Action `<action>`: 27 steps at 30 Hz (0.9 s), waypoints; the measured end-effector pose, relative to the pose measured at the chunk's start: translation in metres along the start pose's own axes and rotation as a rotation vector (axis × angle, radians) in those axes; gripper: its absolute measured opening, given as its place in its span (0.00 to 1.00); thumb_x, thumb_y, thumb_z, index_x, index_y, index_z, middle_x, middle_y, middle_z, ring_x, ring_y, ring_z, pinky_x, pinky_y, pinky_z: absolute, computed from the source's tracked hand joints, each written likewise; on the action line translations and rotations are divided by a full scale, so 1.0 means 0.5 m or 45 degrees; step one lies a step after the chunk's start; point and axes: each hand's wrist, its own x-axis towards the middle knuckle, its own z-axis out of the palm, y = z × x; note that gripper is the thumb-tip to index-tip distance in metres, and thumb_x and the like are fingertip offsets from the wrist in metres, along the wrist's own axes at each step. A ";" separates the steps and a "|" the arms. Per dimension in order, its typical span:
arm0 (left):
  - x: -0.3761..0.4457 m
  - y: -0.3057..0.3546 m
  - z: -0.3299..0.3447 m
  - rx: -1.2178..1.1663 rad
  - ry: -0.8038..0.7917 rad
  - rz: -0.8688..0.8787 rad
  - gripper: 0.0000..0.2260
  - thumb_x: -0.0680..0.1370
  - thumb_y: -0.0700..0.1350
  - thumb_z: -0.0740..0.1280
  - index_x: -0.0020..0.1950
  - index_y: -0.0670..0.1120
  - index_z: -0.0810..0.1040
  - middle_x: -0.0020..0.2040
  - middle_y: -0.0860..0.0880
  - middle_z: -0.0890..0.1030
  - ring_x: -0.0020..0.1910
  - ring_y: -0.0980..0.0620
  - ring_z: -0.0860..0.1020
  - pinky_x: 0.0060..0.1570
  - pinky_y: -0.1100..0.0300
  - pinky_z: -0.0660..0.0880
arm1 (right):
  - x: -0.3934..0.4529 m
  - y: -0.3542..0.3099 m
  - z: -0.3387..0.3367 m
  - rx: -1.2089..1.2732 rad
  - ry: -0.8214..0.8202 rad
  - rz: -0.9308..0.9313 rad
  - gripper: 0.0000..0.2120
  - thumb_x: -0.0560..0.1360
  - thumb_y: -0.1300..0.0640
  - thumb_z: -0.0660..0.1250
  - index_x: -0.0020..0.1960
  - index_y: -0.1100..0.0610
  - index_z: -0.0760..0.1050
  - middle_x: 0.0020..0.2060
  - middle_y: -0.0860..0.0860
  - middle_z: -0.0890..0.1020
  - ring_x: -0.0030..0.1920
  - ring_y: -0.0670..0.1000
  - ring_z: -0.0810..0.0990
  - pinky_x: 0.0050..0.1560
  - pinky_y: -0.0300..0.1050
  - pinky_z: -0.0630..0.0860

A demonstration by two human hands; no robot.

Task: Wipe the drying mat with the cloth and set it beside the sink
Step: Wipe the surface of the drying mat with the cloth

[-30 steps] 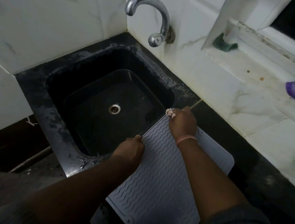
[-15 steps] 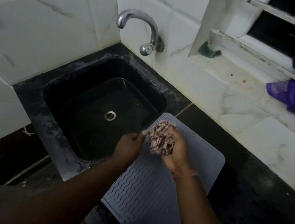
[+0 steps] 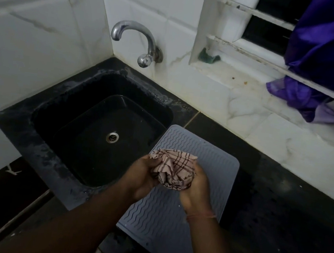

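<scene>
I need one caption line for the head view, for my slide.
Both hands bunch a checked cloth above the grey drying mat beside the sink.

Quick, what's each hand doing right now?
Left hand: fingers curled round the checked cloth, holding it.
Right hand: also gripping the same cloth, bunched up above the grey drying mat.

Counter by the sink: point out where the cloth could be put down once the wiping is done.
Bare black counter lies right of the drying mat, running to the white tiled ledge. The mat's far end near the sink is also free. Crowded: mid-mat, where left hand and right hand bunch the cloth.
</scene>
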 end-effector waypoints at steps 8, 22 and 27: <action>-0.006 0.017 -0.033 -0.339 -0.176 0.027 0.25 0.80 0.49 0.62 0.71 0.33 0.74 0.69 0.32 0.74 0.68 0.35 0.73 0.74 0.40 0.66 | -0.053 0.057 -0.009 -0.071 0.030 -0.184 0.16 0.81 0.60 0.67 0.66 0.65 0.73 0.63 0.67 0.80 0.65 0.68 0.79 0.65 0.65 0.77; 0.005 0.090 -0.020 -0.798 -0.328 0.047 0.21 0.74 0.66 0.69 0.48 0.49 0.83 0.50 0.48 0.78 0.55 0.45 0.76 0.62 0.46 0.72 | -0.099 -0.029 0.013 -0.682 -0.233 -0.358 0.14 0.76 0.66 0.73 0.59 0.55 0.82 0.55 0.60 0.86 0.58 0.64 0.84 0.57 0.59 0.82; 0.007 0.088 -0.016 -0.672 -0.387 -0.060 0.32 0.77 0.68 0.65 0.69 0.45 0.81 0.58 0.39 0.83 0.59 0.40 0.82 0.68 0.38 0.72 | -0.113 -0.081 0.013 -0.656 -0.322 -0.575 0.11 0.72 0.65 0.78 0.52 0.58 0.81 0.51 0.60 0.85 0.51 0.59 0.84 0.51 0.56 0.82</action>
